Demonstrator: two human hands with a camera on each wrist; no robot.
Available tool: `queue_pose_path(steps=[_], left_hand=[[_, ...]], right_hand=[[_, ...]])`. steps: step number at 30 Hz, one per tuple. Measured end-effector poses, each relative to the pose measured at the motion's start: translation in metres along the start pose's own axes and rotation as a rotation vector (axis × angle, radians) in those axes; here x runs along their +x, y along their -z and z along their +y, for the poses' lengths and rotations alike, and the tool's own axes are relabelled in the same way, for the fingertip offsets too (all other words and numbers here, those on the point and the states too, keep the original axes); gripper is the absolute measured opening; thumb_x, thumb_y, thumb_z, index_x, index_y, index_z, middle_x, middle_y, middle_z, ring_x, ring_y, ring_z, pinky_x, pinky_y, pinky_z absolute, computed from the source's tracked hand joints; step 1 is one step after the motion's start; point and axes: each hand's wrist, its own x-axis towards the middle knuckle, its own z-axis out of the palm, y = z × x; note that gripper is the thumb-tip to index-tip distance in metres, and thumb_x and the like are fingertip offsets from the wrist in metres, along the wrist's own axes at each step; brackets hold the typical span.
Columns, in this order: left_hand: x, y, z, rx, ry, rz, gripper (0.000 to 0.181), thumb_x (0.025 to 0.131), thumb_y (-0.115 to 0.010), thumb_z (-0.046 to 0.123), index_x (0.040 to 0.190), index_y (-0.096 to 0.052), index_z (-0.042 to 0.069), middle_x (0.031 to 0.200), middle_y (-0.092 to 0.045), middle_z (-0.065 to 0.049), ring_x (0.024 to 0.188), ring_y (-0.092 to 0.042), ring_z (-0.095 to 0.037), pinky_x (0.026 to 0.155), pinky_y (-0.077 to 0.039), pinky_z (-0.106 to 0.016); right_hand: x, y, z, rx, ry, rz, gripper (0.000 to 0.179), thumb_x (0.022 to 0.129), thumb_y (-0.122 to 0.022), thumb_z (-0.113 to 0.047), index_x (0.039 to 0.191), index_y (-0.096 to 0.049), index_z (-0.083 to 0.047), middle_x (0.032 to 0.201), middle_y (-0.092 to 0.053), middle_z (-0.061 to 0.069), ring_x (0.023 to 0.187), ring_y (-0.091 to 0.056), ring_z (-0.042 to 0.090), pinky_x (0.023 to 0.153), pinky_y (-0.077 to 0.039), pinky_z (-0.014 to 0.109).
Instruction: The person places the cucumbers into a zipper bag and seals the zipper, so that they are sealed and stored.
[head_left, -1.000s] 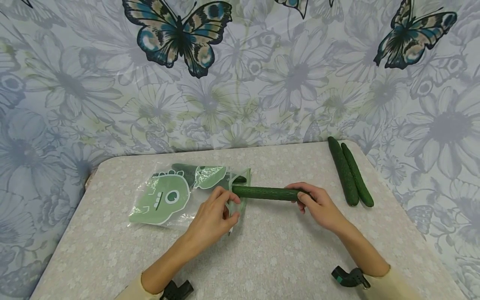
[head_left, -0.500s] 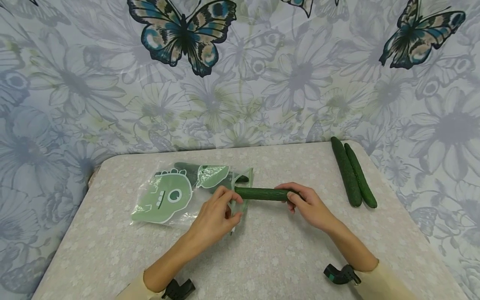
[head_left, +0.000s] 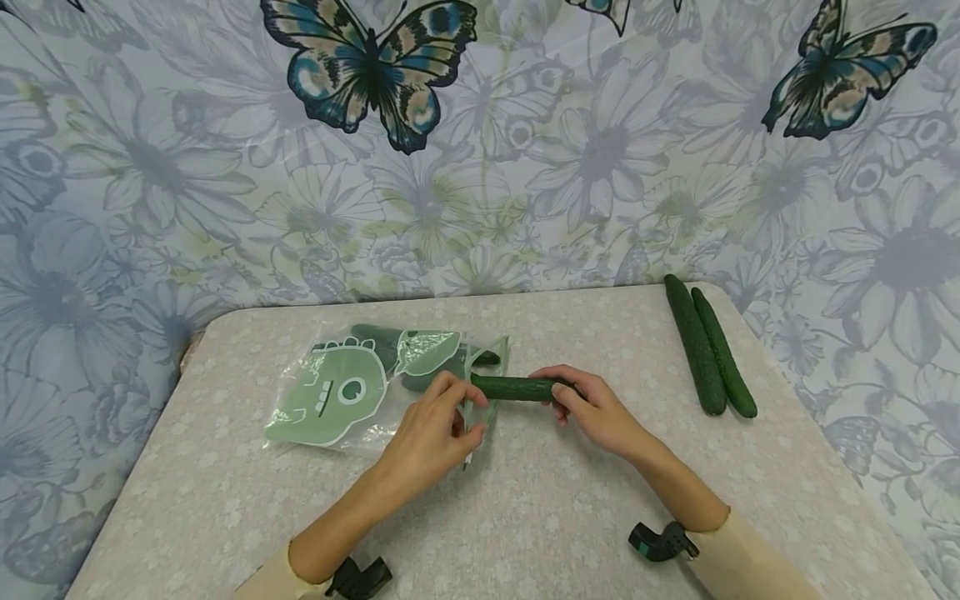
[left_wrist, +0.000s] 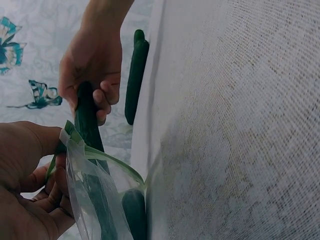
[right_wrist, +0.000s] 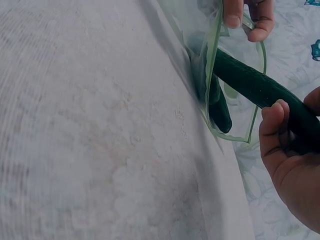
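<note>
A clear plastic zip bag (head_left: 367, 433) printed with a green cartoon face lies on the table, its green-edged mouth facing right. My left hand (head_left: 431, 425) pinches the near edge of that mouth between thumb and fingers and holds it apart. By its right end, my right hand (head_left: 600, 412) grips a cucumber (head_left: 513, 388), whose left part is inside the bag. In the right wrist view the cucumber (right_wrist: 255, 85) slants through the green rim. Another cucumber (left_wrist: 134, 210) rests within the bag, its tip near the opening; the bag's print covers part of it.
Two more cucumbers (head_left: 696, 346) lie side by side at the table's right rear edge. A pale patterned cloth covers the table (head_left: 555, 517). Behind it hangs a floral backdrop with butterflies (head_left: 372, 67).
My right hand has moved left, sliding the cucumber deeper into the bag, so less of it shows outside. My left hand keeps its pinch on the bag's mouth. The head view has shifted slightly.
</note>
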Motion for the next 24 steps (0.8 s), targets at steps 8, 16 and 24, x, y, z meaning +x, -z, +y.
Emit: queue_pose_path(steps=[8,16,24], left_hand=[[0.0,-0.001,-0.001,0.006,-0.003,0.001,0.027,0.093,-0.085,0.016,0.117,-0.071,0.018,0.109,-0.053,0.006,0.07,-0.055,0.001,0.063,-0.049,-0.022],[0.0,-0.002,0.001,0.004,-0.007,0.005,0.027,0.093,-0.085,0.016,0.116,-0.071,0.018,0.109,-0.053,0.006,0.071,-0.054,0.001,0.063,-0.049,-0.022],[0.001,-0.004,0.004,0.008,-0.009,0.013,0.027,0.092,-0.085,0.015,0.116,-0.071,0.018,0.11,-0.053,0.006,0.071,-0.054,0.0,0.064,-0.049,-0.021]], right_hand=[[0.008,-0.006,-0.001,-0.005,-0.019,-0.013,0.036,0.115,-0.041,-0.012,0.143,-0.064,-0.009,0.102,-0.063,0.032,0.075,-0.058,0.014,0.07,-0.057,0.04],[0.014,-0.012,0.003,0.012,-0.002,-0.013,0.037,0.115,-0.041,-0.012,0.144,-0.063,-0.003,0.103,-0.062,0.032,0.075,-0.058,0.018,0.069,-0.056,0.037],[0.024,-0.024,0.005,0.037,0.014,-0.041,0.038,0.116,-0.04,-0.013,0.145,-0.061,-0.002,0.101,-0.062,0.031,0.074,-0.059,0.019,0.069,-0.057,0.038]])
